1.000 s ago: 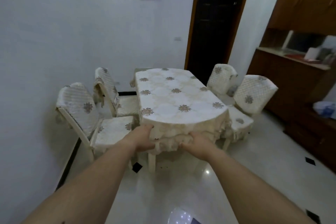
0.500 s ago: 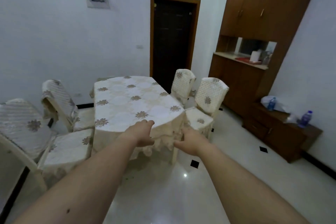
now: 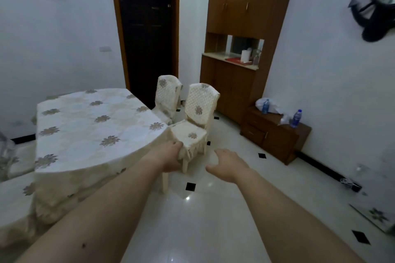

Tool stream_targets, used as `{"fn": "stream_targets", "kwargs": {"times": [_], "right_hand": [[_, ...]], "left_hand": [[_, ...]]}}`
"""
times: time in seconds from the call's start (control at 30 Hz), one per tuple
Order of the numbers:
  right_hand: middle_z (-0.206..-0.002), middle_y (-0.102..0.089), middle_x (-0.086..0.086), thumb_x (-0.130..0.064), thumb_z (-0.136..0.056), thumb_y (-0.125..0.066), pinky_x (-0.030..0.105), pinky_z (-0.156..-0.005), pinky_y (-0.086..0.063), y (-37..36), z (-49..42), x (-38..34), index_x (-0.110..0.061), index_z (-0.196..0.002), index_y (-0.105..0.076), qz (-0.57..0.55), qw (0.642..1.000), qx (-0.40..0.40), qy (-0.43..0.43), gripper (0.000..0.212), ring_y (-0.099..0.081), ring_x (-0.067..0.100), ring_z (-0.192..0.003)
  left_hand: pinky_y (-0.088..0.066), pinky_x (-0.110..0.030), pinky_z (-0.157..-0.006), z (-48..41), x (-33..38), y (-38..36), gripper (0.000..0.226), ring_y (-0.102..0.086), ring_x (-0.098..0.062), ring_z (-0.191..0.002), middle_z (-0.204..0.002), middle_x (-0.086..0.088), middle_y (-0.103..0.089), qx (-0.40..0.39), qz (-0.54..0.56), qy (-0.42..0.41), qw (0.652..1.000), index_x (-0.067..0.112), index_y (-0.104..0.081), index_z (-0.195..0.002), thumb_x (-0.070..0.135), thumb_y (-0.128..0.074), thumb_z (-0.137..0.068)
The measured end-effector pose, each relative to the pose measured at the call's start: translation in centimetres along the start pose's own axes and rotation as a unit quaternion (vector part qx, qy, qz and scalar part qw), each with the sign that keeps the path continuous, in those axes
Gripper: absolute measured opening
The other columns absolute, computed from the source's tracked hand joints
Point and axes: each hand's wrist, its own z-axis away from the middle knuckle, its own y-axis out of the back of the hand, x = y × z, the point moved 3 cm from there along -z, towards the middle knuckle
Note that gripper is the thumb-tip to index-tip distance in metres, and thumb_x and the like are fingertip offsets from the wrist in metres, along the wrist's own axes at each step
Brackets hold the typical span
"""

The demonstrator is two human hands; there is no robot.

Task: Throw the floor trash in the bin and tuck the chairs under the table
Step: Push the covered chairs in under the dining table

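Note:
The table (image 3: 89,126) under a cream floral cloth fills the left. Two covered chairs stand at its right side: the near chair (image 3: 195,121) is angled out from the table, and the far chair (image 3: 166,96) stands closer in behind it. My left hand (image 3: 168,157) lies over the front corner of the near chair's seat with curled fingers; whether it grips the seat I cannot tell. My right hand (image 3: 227,163) hovers open above the floor, just right of that chair's front leg. No bin is in view.
A tall brown cabinet (image 3: 239,34) and a low cabinet (image 3: 275,134) with water bottles line the right wall. A dark doorway (image 3: 149,38) is behind the chairs. Another covered chair (image 3: 12,162) shows at the left edge. Small white items (image 3: 349,182) lie by the right baseboard.
My view has swung right from the table's end to its right side. Both hands have let go of the tablecloth edge, and my left hand has reached the near chair's seat.

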Motion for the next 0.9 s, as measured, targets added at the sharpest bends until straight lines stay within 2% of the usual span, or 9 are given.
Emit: {"fn": "stream_targets", "kwargs": {"times": [0.2,0.3,0.47,0.67,0.8,0.9], "right_hand": [[-0.161,-0.033,0.007,-0.059,-0.09,-0.054,0.044,-0.116,-0.033,0.8,-4.3,5.5,-0.02,-0.157,-0.03,-0.011,0.999,-0.004,-0.051,0.082,-0.033,0.028,-0.145],[-0.163,-0.03,0.006,-0.062,-0.088,-0.052,0.045,-0.117,-0.033,1.7,-7.3,7.4,-0.019,-0.159,-0.026,-0.004,0.998,-0.002,-0.063,0.086,-0.03,0.028,-0.147],[-0.163,-0.03,0.007,-0.063,-0.087,-0.05,0.046,-0.116,-0.033,3.8,-13.9,9.6,-0.018,-0.159,-0.026,0.009,0.998,0.007,-0.062,0.088,-0.03,0.029,-0.148],[-0.158,-0.037,0.008,-0.061,-0.087,-0.05,0.047,-0.112,-0.038,6.4,-21.8,12.0,-0.017,-0.155,-0.031,0.034,0.997,0.019,-0.06,0.083,-0.036,0.03,-0.143],[-0.162,-0.033,0.007,-0.061,-0.089,-0.049,0.046,-0.116,-0.034,7.9,-26.1,14.4,-0.019,-0.159,-0.024,0.033,0.997,0.022,-0.068,0.085,-0.031,0.03,-0.147],[-0.163,-0.03,0.007,-0.061,-0.09,-0.049,0.046,-0.117,-0.033,8.8,-28.7,16.6,-0.019,-0.16,-0.022,0.032,0.996,0.018,-0.076,0.087,-0.029,0.029,-0.148]], "left_hand": [[-0.052,-0.044,-0.096,-7.1,3.5,-1.3,0.072,-0.056,-0.027,-0.117,-0.132,-0.006,-0.054,-0.018,-0.027,-0.04,0.999,0.023,-0.041,-0.142,0.042,-0.07,-0.078],[-0.052,-0.043,-0.092,-11.1,4.0,-1.8,0.067,-0.055,-0.027,-0.115,-0.13,-0.006,-0.054,-0.021,-0.027,-0.043,0.998,0.024,-0.043,-0.139,0.037,-0.067,-0.077],[-0.049,-0.047,-0.099,-18.5,3.8,-0.9,0.073,-0.051,-0.028,-0.123,-0.136,-0.006,-0.049,-0.017,-0.013,-0.045,0.999,0.025,-0.037,-0.146,0.039,-0.065,-0.079],[-0.049,-0.044,-0.096,-27.5,3.7,0.9,0.068,-0.051,-0.026,-0.123,-0.133,-0.004,-0.051,-0.018,-0.026,-0.05,0.998,0.024,-0.04,-0.142,0.039,-0.068,-0.081],[-0.046,-0.044,-0.104,-32.9,4.8,1.6,0.077,-0.048,-0.025,-0.131,-0.143,-0.004,-0.048,-0.013,-0.041,-0.064,0.997,0.023,-0.035,-0.15,0.038,-0.07,-0.082],[-0.046,-0.046,-0.105,-36.6,6.1,1.8,0.076,-0.048,-0.026,-0.132,-0.145,-0.006,-0.048,-0.017,-0.047,-0.074,0.996,0.023,-0.036,-0.149,0.037,-0.069,-0.081]]}}
